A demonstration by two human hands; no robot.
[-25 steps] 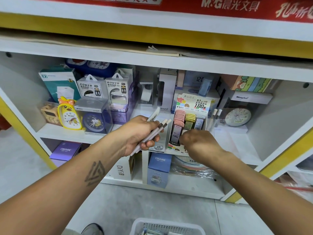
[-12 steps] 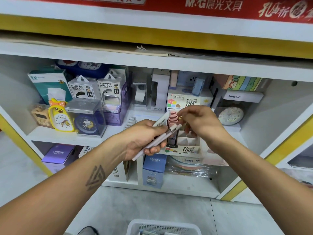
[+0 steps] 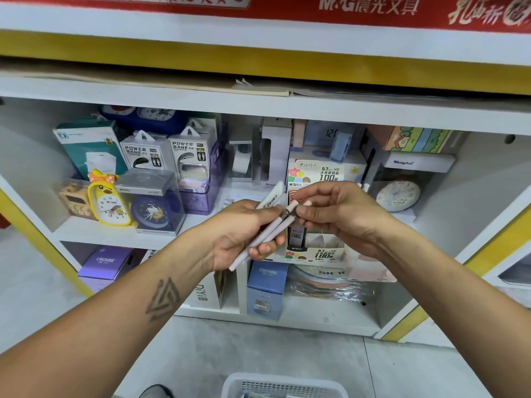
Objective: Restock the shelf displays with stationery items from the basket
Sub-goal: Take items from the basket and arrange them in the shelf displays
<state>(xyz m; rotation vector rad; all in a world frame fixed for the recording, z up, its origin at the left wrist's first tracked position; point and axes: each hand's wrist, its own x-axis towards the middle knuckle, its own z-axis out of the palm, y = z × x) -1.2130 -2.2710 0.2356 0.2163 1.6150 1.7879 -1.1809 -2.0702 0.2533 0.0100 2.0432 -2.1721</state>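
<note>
Pens (image 3: 265,234) gripped in left hand (image 3: 241,234), long axes slanting up-right toward display box (image 3: 316,251) on shelf (image 3: 120,235); right hand (image 3: 339,214), nearer box, pinches one pen's upper end.

**A stationery shop aisle**

This is a retail shop. A red brand banner (image 3: 344,7) with printed lettering runs along the top of the frame above white shelving (image 3: 258,107) trimmed in yellow. The shelves hold boxed goods in retail packaging: power bank boxes (image 3: 143,152) at centre left, a yellow duck-shaped alarm clock (image 3: 108,201) left of centre, and a pencil-lead display carton (image 3: 324,170) at centre. A white shopping basket (image 3: 284,384) sits at the bottom edge.
</note>
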